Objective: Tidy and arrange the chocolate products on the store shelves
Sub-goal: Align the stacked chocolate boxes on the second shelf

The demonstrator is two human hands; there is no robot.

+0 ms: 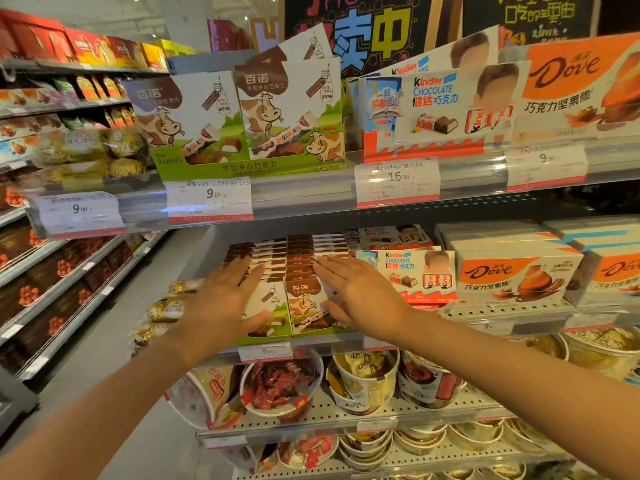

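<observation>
Two rows of cow-printed milk chocolate boxes (304,299) stand in a green display tray on the middle shelf (485,315). My left hand (225,303) lies flat with straight fingers on the left row, covering its front box. My right hand (360,292) lies flat on the right side of the right row, fingers straight and pointing toward the back. Neither hand grips anything. Right of them stand Kinder chocolate boxes (412,275) and orange Dove boxes (512,278).
The upper shelf carries the same cow boxes (242,116), Kinder boxes (436,102) and Dove boxes (581,88) behind price tags (398,180). Gold-wrapped chocolate packs (166,308) lie left of my left hand. Chocolate tubs (363,379) fill the lower shelves. An aisle shelf runs along the left.
</observation>
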